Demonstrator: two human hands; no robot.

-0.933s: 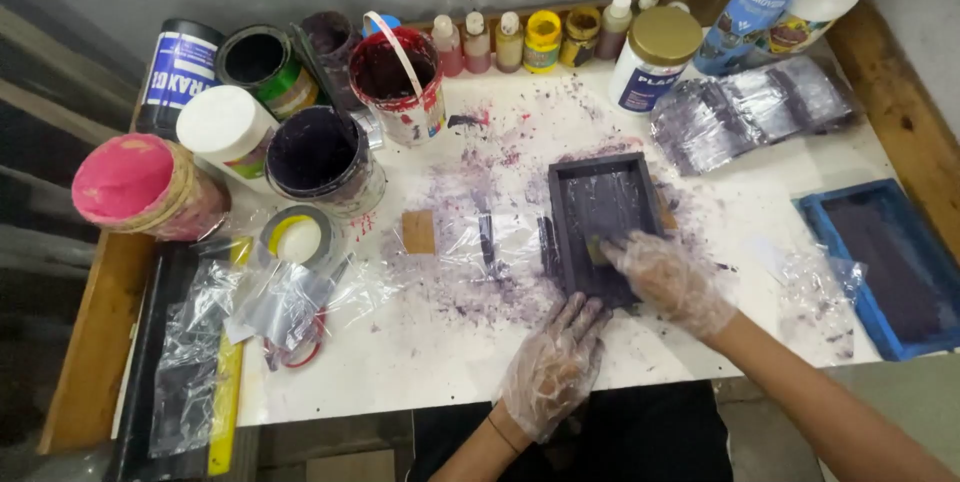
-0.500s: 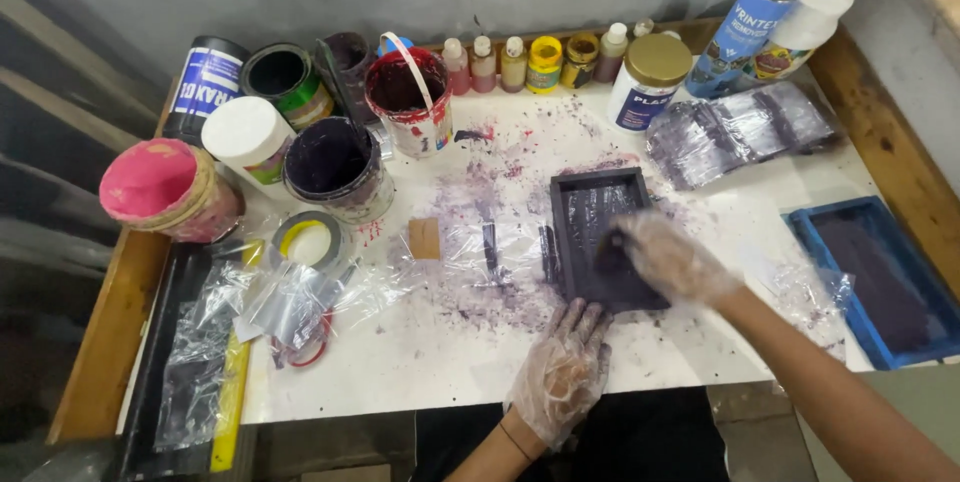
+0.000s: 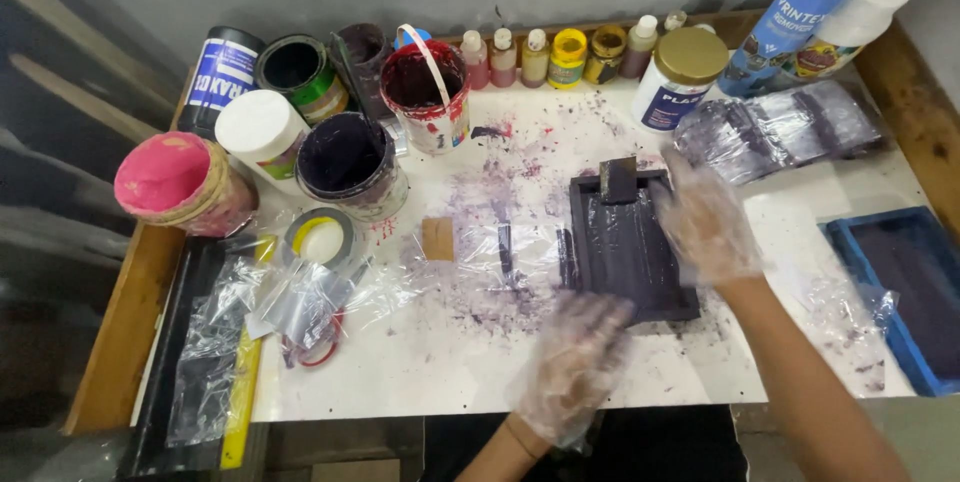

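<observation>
I see my gloved left hand spread flat at the dark frame's near corner, while my right hand lies open along its right edge, beside the small squeegee.

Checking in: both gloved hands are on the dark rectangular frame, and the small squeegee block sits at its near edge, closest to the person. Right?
Not quite. In the head view the small dark squeegee block sits at the far edge of the dark rectangular frame, not the near one. The rest holds: the gloved left hand is at the frame's near corner and the gloved right hand on its right side.
</observation>
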